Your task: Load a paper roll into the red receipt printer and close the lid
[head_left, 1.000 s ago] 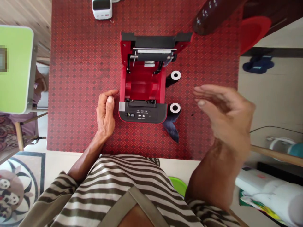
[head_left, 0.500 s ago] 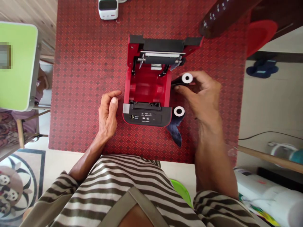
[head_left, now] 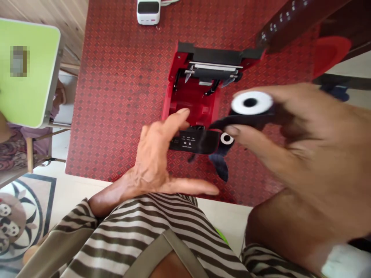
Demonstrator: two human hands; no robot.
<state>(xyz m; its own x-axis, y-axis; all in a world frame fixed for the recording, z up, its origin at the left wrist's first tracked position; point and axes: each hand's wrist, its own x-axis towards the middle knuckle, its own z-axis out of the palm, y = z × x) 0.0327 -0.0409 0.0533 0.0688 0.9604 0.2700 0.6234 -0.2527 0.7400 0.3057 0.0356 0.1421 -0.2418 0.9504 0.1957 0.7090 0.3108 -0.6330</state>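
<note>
My right hand [head_left: 290, 146] grips a roll of black ribbon [head_left: 252, 103] with a white end and a dark hole in it, raised close to the camera. A loose dark tail of ribbon hangs from it toward the left. My left hand [head_left: 156, 158] is open, thumb and fingers spread wide, over the front left corner of a red and black label printer [head_left: 193, 104]. The printer's lid is up and its red inner bay shows. On the table beside the printer's front right corner stands a second ribbon roll [head_left: 227, 138], its dark tail spread below it.
A small white device [head_left: 148, 11] with a dark screen sits at the table's back. A large dark bottle-like object [head_left: 292, 23] leans in at the back right, near a red round thing [head_left: 332, 54]. The patterned red table [head_left: 121, 96] has its front edge at my body.
My right hand has lifted the ribbon roll from beside the printer up toward the camera. My left hand has moved right and spread its fingers over the printer's front.
</note>
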